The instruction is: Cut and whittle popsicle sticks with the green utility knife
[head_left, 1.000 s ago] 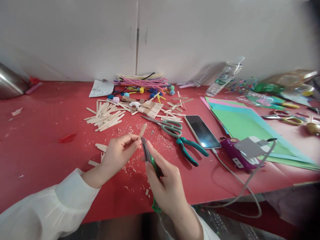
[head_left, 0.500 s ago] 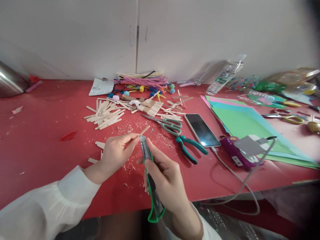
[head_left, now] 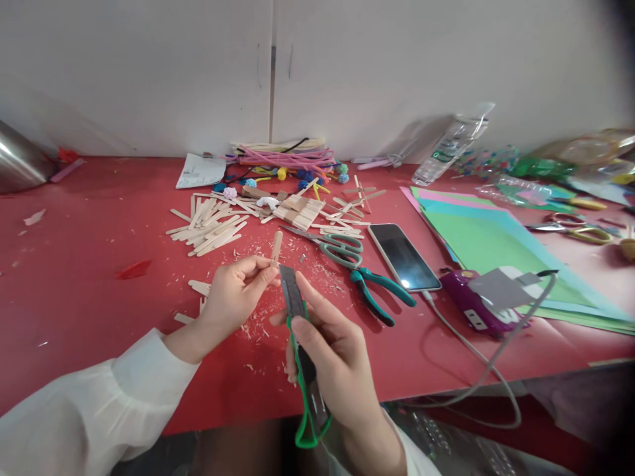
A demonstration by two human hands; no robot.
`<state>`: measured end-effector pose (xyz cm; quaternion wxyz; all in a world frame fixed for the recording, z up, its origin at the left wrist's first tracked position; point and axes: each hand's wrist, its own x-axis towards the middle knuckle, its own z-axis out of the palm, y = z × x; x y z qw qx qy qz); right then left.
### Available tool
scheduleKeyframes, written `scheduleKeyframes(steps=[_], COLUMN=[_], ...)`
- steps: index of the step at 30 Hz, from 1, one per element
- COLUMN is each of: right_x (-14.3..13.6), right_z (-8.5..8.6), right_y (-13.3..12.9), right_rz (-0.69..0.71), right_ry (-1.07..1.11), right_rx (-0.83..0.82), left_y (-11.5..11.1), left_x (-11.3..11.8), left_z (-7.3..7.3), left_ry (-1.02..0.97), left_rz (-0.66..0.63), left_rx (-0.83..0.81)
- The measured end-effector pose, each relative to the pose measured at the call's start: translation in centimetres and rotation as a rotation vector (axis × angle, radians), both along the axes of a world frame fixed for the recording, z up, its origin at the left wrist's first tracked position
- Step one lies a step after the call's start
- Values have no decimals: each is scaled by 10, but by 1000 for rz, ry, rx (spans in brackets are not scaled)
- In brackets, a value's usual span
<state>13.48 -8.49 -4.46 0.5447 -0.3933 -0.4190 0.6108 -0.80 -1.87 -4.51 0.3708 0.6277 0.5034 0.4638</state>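
A: How does the left hand (head_left: 228,294) hold its piece?

B: Between thumb and fingertips, in a pinch: a wooden stick (head_left: 276,246), its rounded end pointing up and away. Holding it low probably leaves that end free and lets small turns come easily.

A: And the right hand (head_left: 342,357)?

B: Wrapped around a green-handled cutter (head_left: 296,307), the thumb lying along it, likely to steady the tip. That tip sits just beside the left fingertips; whether it touches the stick, I can't tell.

A: What lies beneath?

B: Pale shavings (head_left: 255,325), strewn over the red tabletop (head_left: 99,264). Both hands are above them, near the table's front edge, perhaps for comfort and close sight.

A: Further out?

B: Loose sticks (head_left: 218,228) fan out beyond the left hand, seemingly within its reach. The scissors (head_left: 342,251) and teal-handled pliers (head_left: 381,294) lie beyond the right hand, handles turned roughly toward the person, which would suit a quick pickup.

A: Why is the phone (head_left: 404,256) there, to the right?

B: A white cable (head_left: 454,330) runs from its near end, so the lead may govern its place. Coloured sheets (head_left: 496,244) lie stacked farther right.
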Motion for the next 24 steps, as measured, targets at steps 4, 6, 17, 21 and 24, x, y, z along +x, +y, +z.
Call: scheduleKeyframes(steps=[4,6,17,21,24], right_x=[1,3,5,1,-2], right_z=[-4,-4,-1,1,2], right_y=[-2,-1,-1,-3,-2], right_rz=[-59,-75,-56,2,-8], right_ry=[-385,-524,-592,-337,-166], right_rx=[177,267,240,53,-21], left_y=[0,-1,-1,-1,-2], left_x=[-1,-3,-7,-9,-8], left_z=[0,0,-2,-3,-4], left_ry=[25,65,361,426,419], left_rz=[-10,-31,0,8,26], left_rx=[3,33,312,427,464])
